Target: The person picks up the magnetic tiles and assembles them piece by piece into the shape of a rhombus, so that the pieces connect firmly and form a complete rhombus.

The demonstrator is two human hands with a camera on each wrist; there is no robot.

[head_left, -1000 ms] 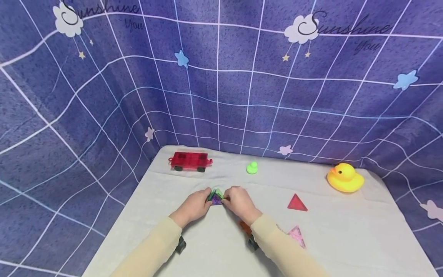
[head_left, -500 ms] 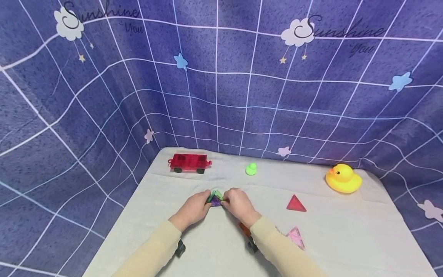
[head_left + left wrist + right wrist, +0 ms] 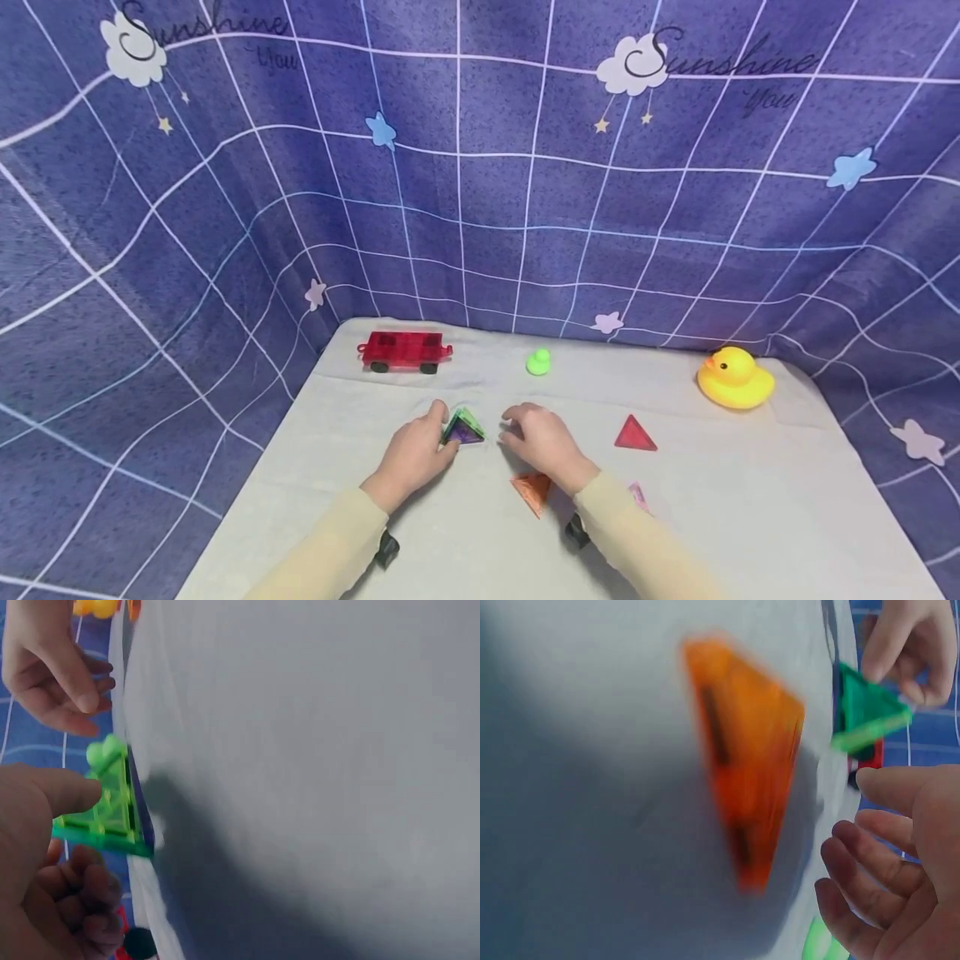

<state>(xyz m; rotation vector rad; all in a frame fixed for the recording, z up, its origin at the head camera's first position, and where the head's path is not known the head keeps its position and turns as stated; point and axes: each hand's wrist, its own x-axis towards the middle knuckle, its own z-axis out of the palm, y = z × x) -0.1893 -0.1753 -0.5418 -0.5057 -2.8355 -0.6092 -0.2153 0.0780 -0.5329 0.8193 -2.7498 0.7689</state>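
Observation:
Green and purple triangular magnetic tiles lean together in a small pyramid on the cloth. My left hand is at its left side, the thumb by the lower left corner and the fingers loosely bent. In the left wrist view the left thumb overlaps the light green tile; firm contact cannot be made out. A gap separates the pyramid from my right hand, which holds nothing and has its fingers loosely bent. Below that hand lies an orange triangular tile, blurred in the right wrist view.
A red wheeled toy car base stands at the back left. Behind the hands sits a small green duck. To the right are a red triangle tile, a partly covered pink tile and a large yellow duck.
My right hand has let go of the pyramid and moved right, uncovering more of the orange tile. My left hand has loosened and stays beside the pyramid.

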